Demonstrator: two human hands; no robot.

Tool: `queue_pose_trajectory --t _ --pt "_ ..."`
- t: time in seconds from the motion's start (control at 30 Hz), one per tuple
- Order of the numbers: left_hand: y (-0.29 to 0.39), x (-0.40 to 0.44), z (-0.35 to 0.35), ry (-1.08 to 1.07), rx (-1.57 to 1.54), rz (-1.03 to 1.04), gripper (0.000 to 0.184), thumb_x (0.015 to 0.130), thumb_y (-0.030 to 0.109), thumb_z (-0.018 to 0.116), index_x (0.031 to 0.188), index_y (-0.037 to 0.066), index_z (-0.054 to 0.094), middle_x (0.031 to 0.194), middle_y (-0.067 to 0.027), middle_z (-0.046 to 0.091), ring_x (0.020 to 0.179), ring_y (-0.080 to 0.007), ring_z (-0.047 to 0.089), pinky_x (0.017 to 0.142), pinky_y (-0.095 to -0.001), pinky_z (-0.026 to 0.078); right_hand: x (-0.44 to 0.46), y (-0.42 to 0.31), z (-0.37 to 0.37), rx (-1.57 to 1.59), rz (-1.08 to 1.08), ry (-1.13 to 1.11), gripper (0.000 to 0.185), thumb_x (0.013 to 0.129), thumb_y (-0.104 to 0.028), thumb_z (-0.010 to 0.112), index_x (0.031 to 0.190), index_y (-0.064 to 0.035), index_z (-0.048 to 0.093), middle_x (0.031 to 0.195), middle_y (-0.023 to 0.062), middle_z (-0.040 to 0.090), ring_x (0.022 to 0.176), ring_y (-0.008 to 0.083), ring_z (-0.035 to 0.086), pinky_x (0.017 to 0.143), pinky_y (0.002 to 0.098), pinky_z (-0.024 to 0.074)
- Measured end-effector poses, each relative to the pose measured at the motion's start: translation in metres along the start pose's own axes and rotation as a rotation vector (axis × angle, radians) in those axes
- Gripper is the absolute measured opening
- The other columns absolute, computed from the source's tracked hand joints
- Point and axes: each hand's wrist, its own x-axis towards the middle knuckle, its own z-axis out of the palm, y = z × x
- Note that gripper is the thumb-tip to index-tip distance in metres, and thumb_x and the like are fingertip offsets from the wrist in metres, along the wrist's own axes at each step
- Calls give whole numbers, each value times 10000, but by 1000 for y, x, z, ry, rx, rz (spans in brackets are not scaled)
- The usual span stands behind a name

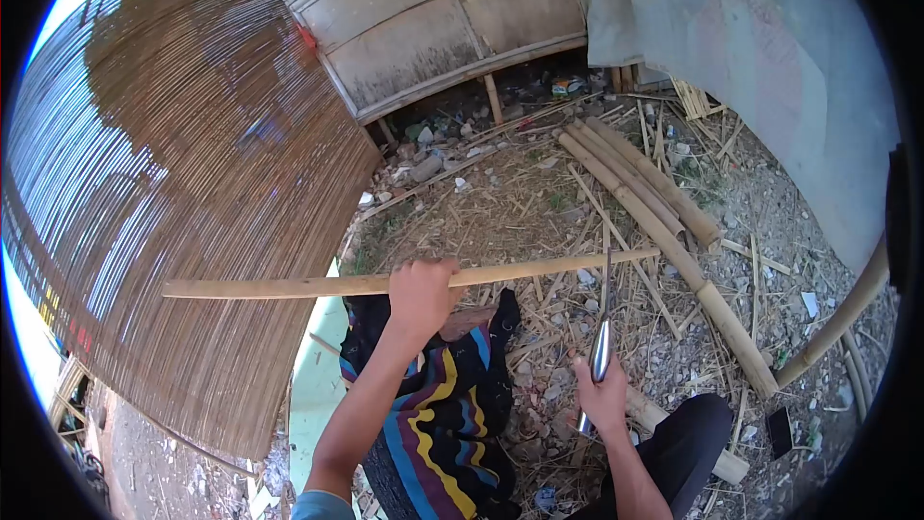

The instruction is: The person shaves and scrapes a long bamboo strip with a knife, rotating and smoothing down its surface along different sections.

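My left hand is closed around the middle of a long split bamboo strip, which lies nearly level across the view. In my right hand is a knife with a shiny metal handle, its narrow blade pointing away from me. The blade's tip overlaps the strip near its right end; I cannot tell whether they touch. Beneath my left forearm lies a black cloth with yellow, blue and maroon wavy stripes. A brown block, perhaps wood, shows partly behind my left hand.
Several bamboo poles lie on the right, over ground strewn with shavings and rubble. A slatted bamboo screen stands on the left. Worn panels close off the back, and a pale sheet hangs at right. A dark flat object lies lower right.
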Motion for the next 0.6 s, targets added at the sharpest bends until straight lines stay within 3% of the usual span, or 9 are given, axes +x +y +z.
queue_pose_trajectory --t 0.07,0.2,0.27,0.3,0.4,0.47,0.53,0.6 --pt "12 -4 15 -104 20 42 198 638 202 747 726 93 607 664 -109 614 686 -314 630 616 -419 494 5 5 0 -475 -376 96 372 830 -307 648 792 11 458 509 76 483 403 167 516 387 321 393" --pt "17 -24 35 -193 55 90 182 648 190 737 719 85 606 665 -112 616 677 -310 631 628 -416 501 9 22 7 -463 -303 149 419 798 -329 676 801 37 472 498 115 495 401 219 537 410 354 400" --pt "21 -37 46 -208 56 -3 192 646 178 741 716 68 600 679 -115 614 700 -312 631 636 -412 501 3 17 6 -371 -208 85 419 817 -334 653 828 49 483 500 119 522 425 228 563 416 342 412" --pt "21 -44 48 -273 84 -11 238 634 128 739 833 81 618 769 -120 618 764 -328 620 650 -441 495 4 23 5 -382 -196 95 419 817 -334 653 828 49 483 500 119 522 425 228 563 416 342 412" --pt "25 -84 72 -396 55 -47 299 656 122 734 918 82 596 853 -141 615 808 -352 615 683 -457 502 6 38 6 -199 -69 47 418 829 -341 637 858 50 491 499 109 527 424 220 570 405 333 416" --pt "26 -107 82 -610 -12 -36 315 692 126 717 969 78 576 928 -155 603 849 -368 608 708 -465 505 1 23 8 -110 44 -13 310 889 -273 587 844 9 467 515 15 481 366 96 480 348 253 378" --pt "25 -124 91 -661 -17 -45 261 724 147 697 954 74 597 882 -156 615 841 -366 612 714 -459 507 1 25 6 -119 74 -11 305 890 -260 586 827 13 466 505 22 486 379 104 498 356 259 384" --pt "22 -133 92 -665 -54 -79 229 745 146 658 947 58 594 824 -180 623 790 -363 631 670 -456 519 4 39 5 -283 8 -21 446 831 -401 618 857 33 518 509 134 543 457 259 585 454 360 450"
